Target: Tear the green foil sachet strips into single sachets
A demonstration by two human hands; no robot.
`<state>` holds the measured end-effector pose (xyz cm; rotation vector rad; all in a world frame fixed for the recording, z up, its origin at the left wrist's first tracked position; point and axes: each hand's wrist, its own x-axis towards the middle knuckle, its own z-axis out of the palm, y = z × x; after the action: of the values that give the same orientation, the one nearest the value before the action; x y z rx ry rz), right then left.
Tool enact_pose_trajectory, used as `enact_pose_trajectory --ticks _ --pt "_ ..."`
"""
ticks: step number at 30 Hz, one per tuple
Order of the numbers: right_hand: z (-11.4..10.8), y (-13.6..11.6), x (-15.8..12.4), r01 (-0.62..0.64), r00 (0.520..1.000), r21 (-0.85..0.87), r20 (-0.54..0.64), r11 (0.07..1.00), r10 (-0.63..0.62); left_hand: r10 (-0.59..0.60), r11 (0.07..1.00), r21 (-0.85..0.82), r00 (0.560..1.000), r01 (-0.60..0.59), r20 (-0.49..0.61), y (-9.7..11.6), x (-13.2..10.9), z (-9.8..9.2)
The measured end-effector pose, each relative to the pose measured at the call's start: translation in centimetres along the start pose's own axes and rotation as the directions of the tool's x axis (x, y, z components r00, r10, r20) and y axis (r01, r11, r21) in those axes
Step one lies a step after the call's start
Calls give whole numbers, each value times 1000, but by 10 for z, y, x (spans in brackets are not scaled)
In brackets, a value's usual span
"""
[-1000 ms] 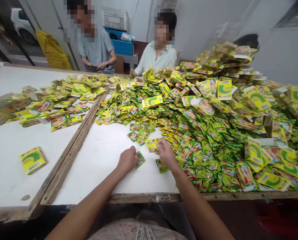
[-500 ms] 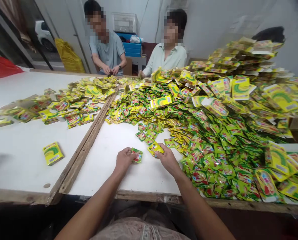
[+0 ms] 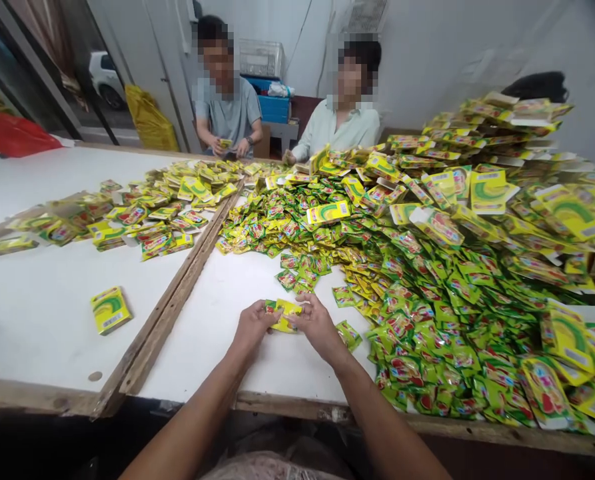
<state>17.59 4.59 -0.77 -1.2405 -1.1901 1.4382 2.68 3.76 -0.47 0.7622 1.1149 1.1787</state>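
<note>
Just above the white tabletop (image 3: 207,333), my left hand (image 3: 255,327) pinches a small green sachet (image 3: 270,306), partly covered by a yellow sachet (image 3: 288,308). My right hand (image 3: 320,323) grips the yellow sachet's right side between thumb and fingers. The two packets overlap between my hands. Several loose green sachets (image 3: 304,270) lie a little beyond my fingers. Another green sachet (image 3: 350,335) rests beside my right wrist. To the right rises a big heap of green sachets (image 3: 427,333), with yellow ones (image 3: 362,283) along its near left side.
Yellow cartons (image 3: 487,190) are piled on the heap at the right. A wooden strip (image 3: 177,293) divides the table; left of it lie a single carton (image 3: 110,311) and a carton pile (image 3: 152,210). Two co-workers (image 3: 230,110) sit across the table.
My hands have come together, bringing the yellow sachet over the green one. A green sachet now shows beside my right wrist. The view has shifted slightly.
</note>
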Motion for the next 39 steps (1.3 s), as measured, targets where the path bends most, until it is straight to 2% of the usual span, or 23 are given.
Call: enact_pose_trajectory --ticks 3,5,7,12,14,16,17,19,21,23,25,27,29,32,34,36,38,39 --pt "2 -3 1 -38 999 48 24 998 37 -8 998 -61 1000 8 2 1 4 2" --pt "3 -5 1 -7 997 -11 79 1000 8 -22 999 -36 1000 22 17 2 7 5" --pt "4 -7 1 57 997 -90 66 994 -51 -29 999 19 999 28 34 3 9 11" --pt "-10 -14 6 157 975 -165 -131 974 -180 -62 994 91 994 53 96 16 23 29" --pt "-21 -14 10 172 944 -218 -241 961 -224 -69 987 152 984 44 163 29 36 37" --pt "-31 -11 14 145 895 -300 -368 943 -254 -26 949 311 977 -42 211 46 55 47" --pt "-34 -9 15 123 871 -340 -413 932 -266 27 894 432 979 -115 204 56 66 54" --pt "-34 -6 16 106 857 -400 -427 910 -288 203 671 694 965 -261 167 77 91 73" --pt "-28 -4 14 143 875 -432 -366 890 -318 389 361 860 896 -361 213 94 118 98" --pt "-19 -5 11 208 893 -441 -280 873 -354 485 103 891 804 -443 343 104 145 125" --pt "-11 -5 7 244 910 -440 -204 864 -361 479 -66 864 744 -499 466 107 170 150" --pt "-7 -4 5 235 929 -442 -160 866 -334 397 -164 844 749 -511 530 107 187 168" --pt "-6 -3 4 196 938 -447 -174 873 -300 321 -209 838 774 -504 546 107 196 179" --pt "-8 -2 6 143 935 -393 -249 908 -255 333 -185 855 787 -485 519 111 188 177" --pt "-11 -4 8 119 934 -312 -287 943 -213 401 -93 865 777 -493 485 115 173 163" --pt "-14 -6 10 103 932 -243 -315 965 -179 479 78 858 774 -507 414 115 154 140" --pt "-18 -6 12 95 927 -210 -337 973 -164 524 330 798 801 -505 290 106 134 110" --pt "-20 -5 13 93 924 -200 -348 975 -160 514 471 735 829 -487 220 99 124 93"
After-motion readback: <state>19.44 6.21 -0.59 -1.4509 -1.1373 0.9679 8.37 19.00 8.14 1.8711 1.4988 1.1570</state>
